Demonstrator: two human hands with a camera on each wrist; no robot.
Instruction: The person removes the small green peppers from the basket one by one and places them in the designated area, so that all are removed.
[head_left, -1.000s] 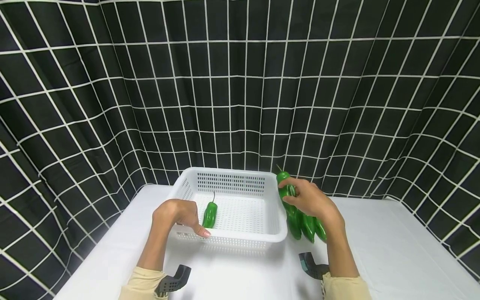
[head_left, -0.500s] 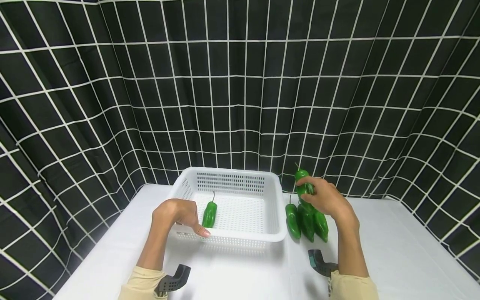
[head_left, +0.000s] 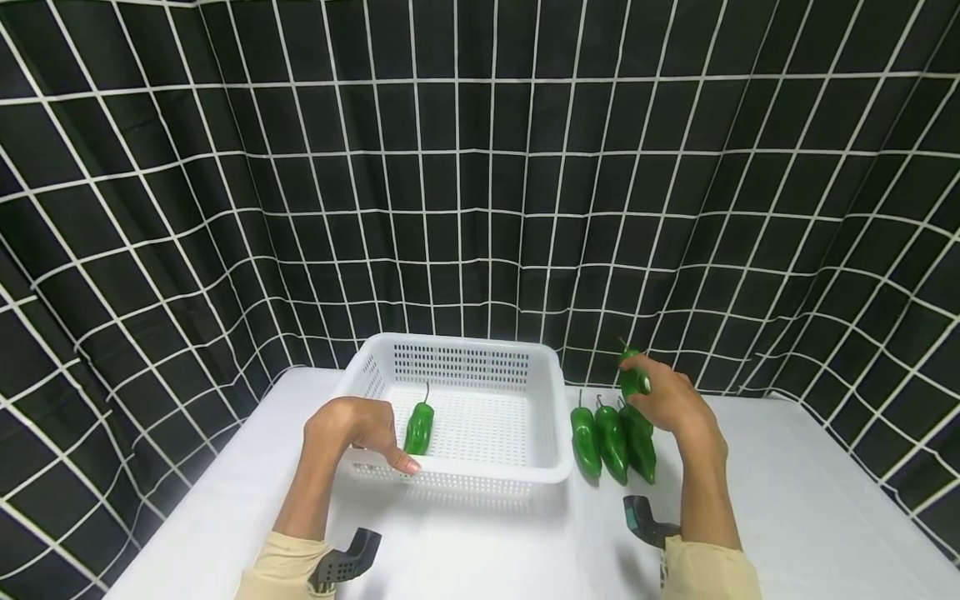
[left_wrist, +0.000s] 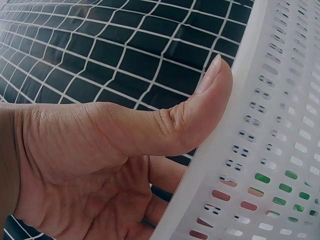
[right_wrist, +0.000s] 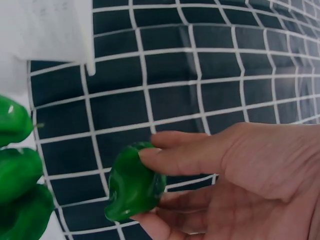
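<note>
A white slotted plastic basket (head_left: 487, 475) stands on the table, and my left hand (head_left: 356, 429) grips its near left rim. The left wrist view shows the thumb (left_wrist: 210, 105) along the outside of the basket wall (left_wrist: 250, 100). Inside the basket lies one green chili pepper (head_left: 420, 429), stem pointing away. To the right, my right hand (head_left: 667, 400) pinches another green chili pepper (head_left: 632, 381) between thumb and fingers, over the far end of a row. That row has three green chili peppers (head_left: 611, 442) side by side. The right wrist view shows the held pepper (right_wrist: 132, 185) close up.
The table (head_left: 465, 550) has a white cover. Black cloth with a white grid (head_left: 480, 183) hangs behind it and at both sides. The pepper row lies just outside the basket's right wall.
My right hand has moved right with the pepper, from beside the basket's right wall to above the rightmost pepper of the row, and lowered a little. The left hand stays put.
</note>
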